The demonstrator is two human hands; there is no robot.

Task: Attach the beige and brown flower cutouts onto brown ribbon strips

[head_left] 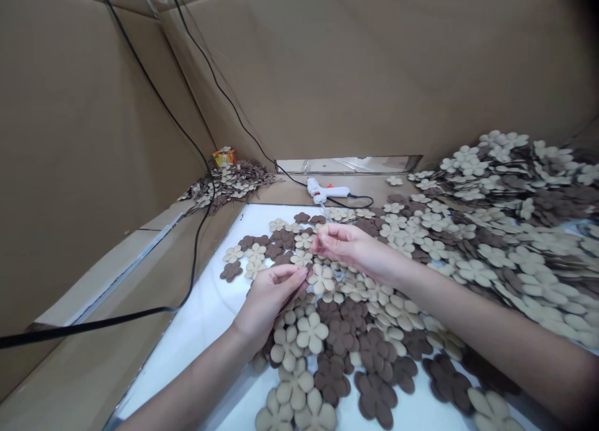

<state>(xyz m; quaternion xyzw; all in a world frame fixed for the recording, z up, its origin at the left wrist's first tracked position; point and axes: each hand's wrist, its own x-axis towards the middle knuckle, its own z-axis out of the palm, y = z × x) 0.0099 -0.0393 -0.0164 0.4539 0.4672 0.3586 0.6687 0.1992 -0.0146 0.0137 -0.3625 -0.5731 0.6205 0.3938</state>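
Note:
Between the thumb and fingers of my left hand (276,292) is a dark brown flower cutout (296,292), seen nearly edge-on. My right hand (344,244) is just beyond it to the right, fingertips pinched together; whatever is in that pinch is too small to make out. Beneath both hands, cream flower cutouts (312,332) and brown flower cutouts (375,354) lie loose and overlapping on a white board (206,300). A white glue gun (322,191) lies past my right hand, its nozzle pointing down towards the board.
A large heap of flower cutouts (510,163) fills the right side. At the back left is a smaller pile (229,186) with an orange and yellow packet (224,156). A black cable (199,231) crosses the left side. Cardboard walls (327,75) enclose the surface.

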